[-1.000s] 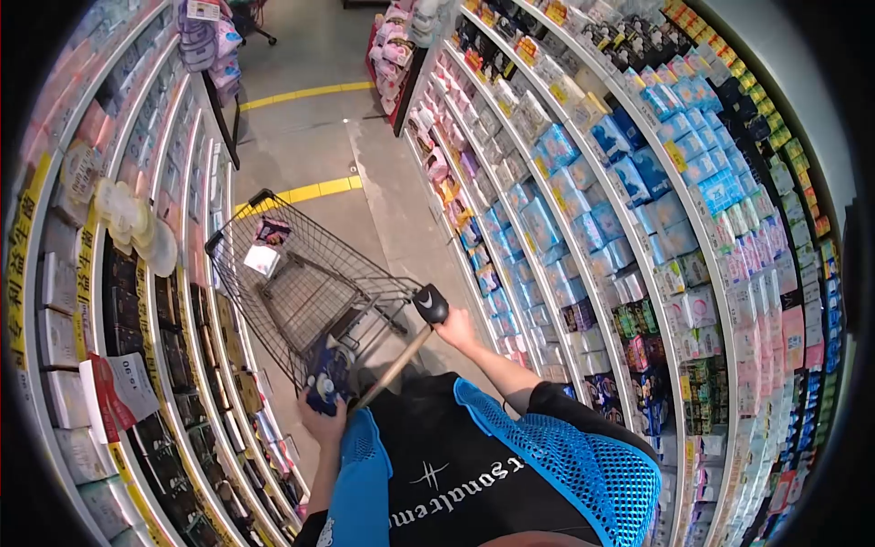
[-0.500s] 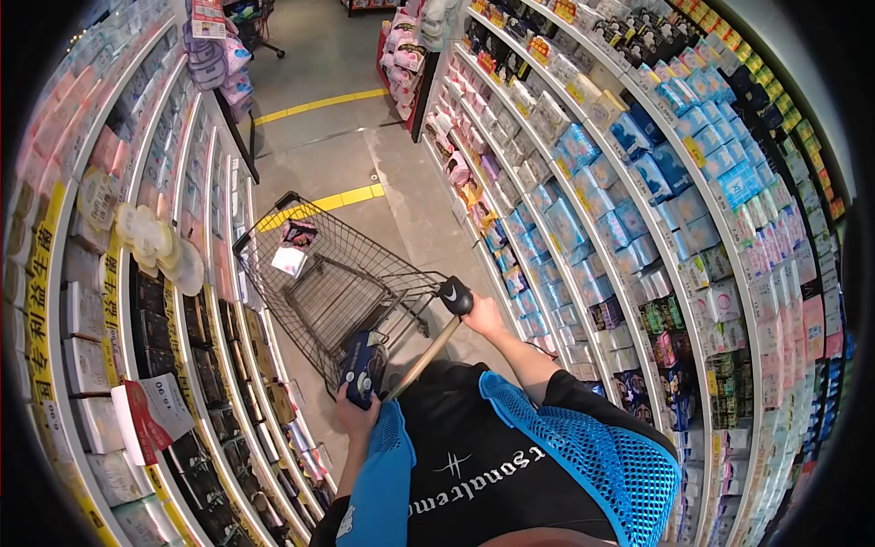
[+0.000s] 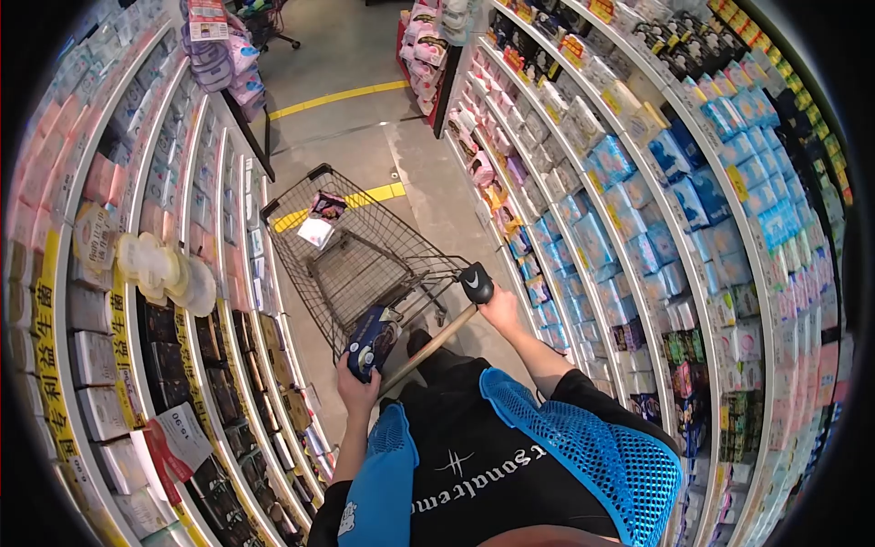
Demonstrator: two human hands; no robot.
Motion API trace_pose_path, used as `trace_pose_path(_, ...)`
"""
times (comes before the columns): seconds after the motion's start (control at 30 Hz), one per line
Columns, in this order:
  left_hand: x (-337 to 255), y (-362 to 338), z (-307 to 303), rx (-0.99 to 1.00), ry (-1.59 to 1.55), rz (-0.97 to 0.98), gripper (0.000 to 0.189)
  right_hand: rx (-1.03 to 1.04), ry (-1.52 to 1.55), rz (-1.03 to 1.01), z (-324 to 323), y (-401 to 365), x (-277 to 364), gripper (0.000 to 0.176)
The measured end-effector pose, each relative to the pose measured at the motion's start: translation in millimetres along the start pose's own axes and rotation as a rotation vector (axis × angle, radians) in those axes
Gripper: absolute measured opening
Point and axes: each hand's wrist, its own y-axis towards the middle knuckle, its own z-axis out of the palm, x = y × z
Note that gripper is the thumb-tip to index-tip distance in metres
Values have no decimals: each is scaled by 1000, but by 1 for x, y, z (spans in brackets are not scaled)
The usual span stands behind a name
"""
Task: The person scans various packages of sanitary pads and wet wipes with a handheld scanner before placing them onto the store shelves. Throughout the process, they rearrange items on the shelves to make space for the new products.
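Observation:
My left hand (image 3: 358, 387) is closed around a dark blue pack (image 3: 372, 339) with a pale picture on its face, held at the near left end of the shopping cart (image 3: 365, 251). At the other end, my right hand (image 3: 499, 312) wraps the tan handle bar (image 3: 428, 349), just beside its black end cap (image 3: 476, 283). Inside the wire basket, toward its far end, lie a dark-and-pink pack (image 3: 327, 207) and a white pack (image 3: 315, 232), touching each other.
Shelves of boxed and bagged goods (image 3: 100, 356) line the left side, with a red-and-white price card (image 3: 178, 442) jutting out. Blue and white packs (image 3: 609, 159) fill the right shelves. Yellow floor lines (image 3: 339, 98) cross the aisle ahead, and another cart (image 3: 273, 27) stands beyond.
The cart and both hands appear slightly further right in view, as do the shelves. The dark blue pack has tilted and shows more of its face. Both hands keep their hold.

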Motion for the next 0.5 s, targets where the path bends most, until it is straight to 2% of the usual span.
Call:
trace_pose_path(0.1, -7, 39, 9, 53, 47, -29, 71, -61, -1, 44, 13, 25, 1, 39)
trace_pose_path(0.2, -6, 80, 22, 68, 129, 32, 75, -90, 41, 51, 25, 57, 3, 37)
trace_pose_path(0.3, -2, 116, 32, 130, 119, -41, 75, -73, 44, 60, 22, 86, 10, 34)
trace_pose_path(0.5, 8, 197, 52, 165, 136, 77, 72, -15, 85, 67, 42, 147, 7, 36)
